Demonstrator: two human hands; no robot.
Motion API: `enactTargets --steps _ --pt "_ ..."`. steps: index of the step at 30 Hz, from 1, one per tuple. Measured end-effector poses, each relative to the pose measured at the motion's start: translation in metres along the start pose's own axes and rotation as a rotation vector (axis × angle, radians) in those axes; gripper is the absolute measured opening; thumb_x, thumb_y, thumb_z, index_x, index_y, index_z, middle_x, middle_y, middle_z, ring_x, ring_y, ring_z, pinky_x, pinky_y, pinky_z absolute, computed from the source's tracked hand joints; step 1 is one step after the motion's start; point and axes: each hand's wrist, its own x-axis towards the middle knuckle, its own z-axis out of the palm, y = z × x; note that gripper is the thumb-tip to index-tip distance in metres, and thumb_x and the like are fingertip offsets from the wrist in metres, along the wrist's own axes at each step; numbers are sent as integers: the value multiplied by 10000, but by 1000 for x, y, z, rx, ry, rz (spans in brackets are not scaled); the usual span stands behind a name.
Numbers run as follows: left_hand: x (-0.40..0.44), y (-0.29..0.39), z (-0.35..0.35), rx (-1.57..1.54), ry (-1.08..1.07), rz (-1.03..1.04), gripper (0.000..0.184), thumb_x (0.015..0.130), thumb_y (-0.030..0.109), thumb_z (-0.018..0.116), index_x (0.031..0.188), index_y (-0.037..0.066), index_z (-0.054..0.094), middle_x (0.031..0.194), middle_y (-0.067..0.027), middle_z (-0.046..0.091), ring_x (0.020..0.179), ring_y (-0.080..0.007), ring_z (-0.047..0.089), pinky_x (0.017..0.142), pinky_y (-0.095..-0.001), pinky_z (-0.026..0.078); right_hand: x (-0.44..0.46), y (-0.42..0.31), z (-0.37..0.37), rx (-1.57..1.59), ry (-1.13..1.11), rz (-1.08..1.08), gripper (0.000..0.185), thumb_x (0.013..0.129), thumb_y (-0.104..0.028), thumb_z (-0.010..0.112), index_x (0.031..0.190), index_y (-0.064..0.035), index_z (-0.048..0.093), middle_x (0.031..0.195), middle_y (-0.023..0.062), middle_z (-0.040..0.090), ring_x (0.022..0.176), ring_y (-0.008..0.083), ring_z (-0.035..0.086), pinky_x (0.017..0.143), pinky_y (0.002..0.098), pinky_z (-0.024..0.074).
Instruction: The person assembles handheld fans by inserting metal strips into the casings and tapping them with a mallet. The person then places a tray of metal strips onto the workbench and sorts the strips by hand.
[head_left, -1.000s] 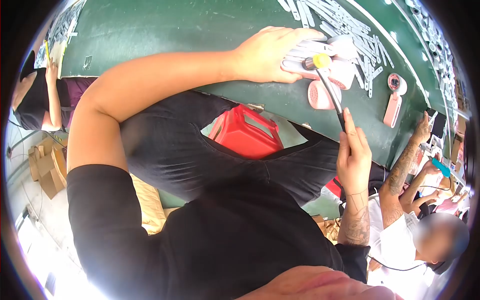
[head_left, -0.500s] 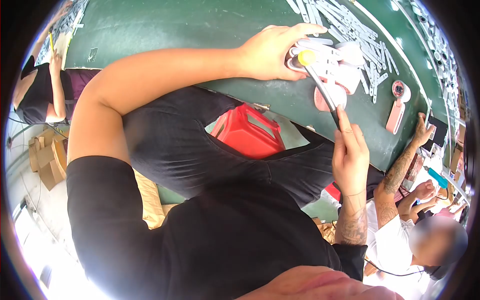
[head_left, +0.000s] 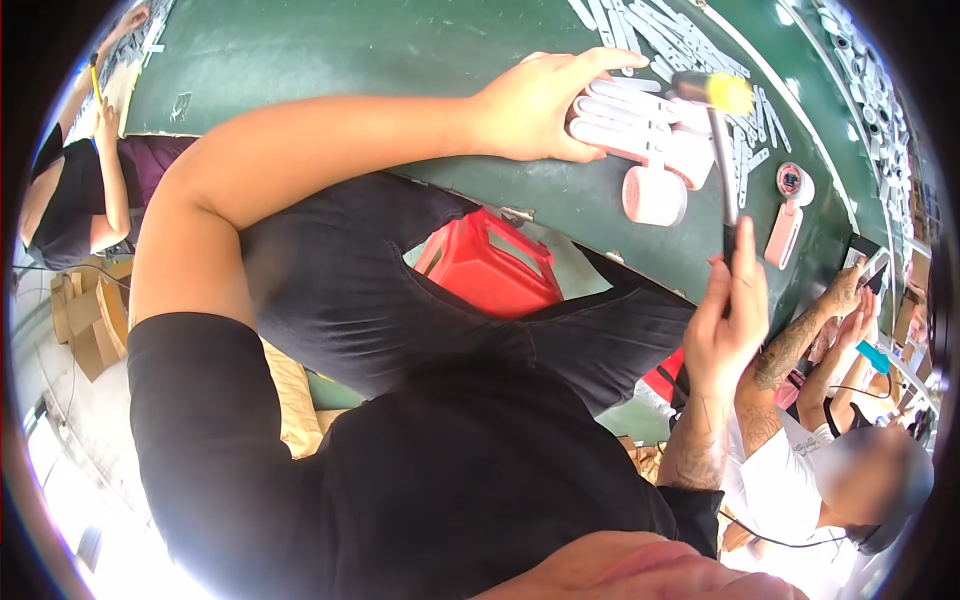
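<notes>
My left hand (head_left: pixel 540 108) is wrapped round the handle ends of several pink-and-white handheld fans (head_left: pixel 625 125) lying side by side on the table. Their round heads, one of them a pink fan head (head_left: pixel 655 195), point away from my palm. My right hand (head_left: pixel 728 318) is closed round the black grip of a mallet (head_left: pixel 722 165). The mallet's yellow-and-black head is raised over the right side of the fans, apart from their handles, and is blurred by motion.
Loose white strips (head_left: pixel 680 40) are heaped behind the fans. A single pink fan (head_left: pixel 788 215) lies to the right on the green table (head_left: pixel 350 60). A co-worker's tattooed arm (head_left: pixel 800 340) reaches in at the right edge. A red stool (head_left: pixel 490 265) stands below.
The mallet has moved up and to the right, off the fans' handles, as my right hand shifted right. My left hand has stayed on the fans.
</notes>
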Motion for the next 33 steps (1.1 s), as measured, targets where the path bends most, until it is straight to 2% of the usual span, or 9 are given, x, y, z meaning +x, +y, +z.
enactTargets --steps 3,8,10,11,19,22,25,31,33 --pt "1 2 -1 28 7 16 1007 716 197 928 1563 179 382 1217 -208 692 1082 -394 706 953 -449 568 0 10 5 -40 -248 121 571 979 51 612 1512 -154 590 964 146 627 770 265 620 723 328 525" --pt "-1 1 0 1 -16 -19 1014 709 194 928 1562 160 380 1222 -205 692 1078 -392 707 949 -447 570 -2 2 1 27 49 60 497 1016 36 585 1503 -65 587 978 104 665 738 164 560 715 268 493" --pt "1 0 -1 -9 -22 -13 1018 706 192 928 1562 154 378 1224 -205 692 1078 -392 708 947 -447 571 0 7 5 -77 -54 -62 527 1002 52 584 1516 -67 570 991 114 655 777 194 574 754 270 496" --pt "1 0 -1 6 -14 -1 1024 705 193 928 1564 150 373 1229 -205 692 1077 -391 709 947 -448 573 -3 3 7 -27 -213 113 545 993 55 591 1518 -87 571 931 118 603 770 216 555 750 288 496" --pt "-1 -1 1 -75 90 28 1052 698 223 906 1588 186 348 1083 -152 738 865 -317 751 829 -402 616 1 -10 19 15 -97 0 512 994 32 603 1490 -95 599 916 118 613 763 268 584 732 331 514" --pt "1 5 -4 -103 -22 -82 1172 707 211 936 1637 172 224 1230 -192 723 1108 -386 711 982 -440 563 2 -13 22 1 -199 31 516 980 13 626 1478 -124 610 945 141 628 791 318 630 728 373 539" --pt "-1 3 -4 -82 -18 -99 1196 699 193 939 1648 168 211 1198 -163 736 1061 -373 717 966 -434 565 2 -18 22 15 -145 59 506 983 15 624 1470 -124 616 962 149 639 816 328 653 732 380 542" --pt "0 4 -6 -116 -17 -65 1190 699 185 929 1649 164 214 1174 -179 731 1037 -378 717 951 -433 570 8 -15 20 -8 -95 -23 504 1006 38 592 1495 -84 597 874 119 581 726 216 535 717 324 495" --pt "-1 2 -5 -78 -10 -50 1167 702 192 924 1642 167 234 1181 -183 725 1040 -374 717 951 -433 572 14 -17 10 -34 2 37 455 1021 38 582 1473 -15 596 1183 148 735 904 210 663 827 295 526"
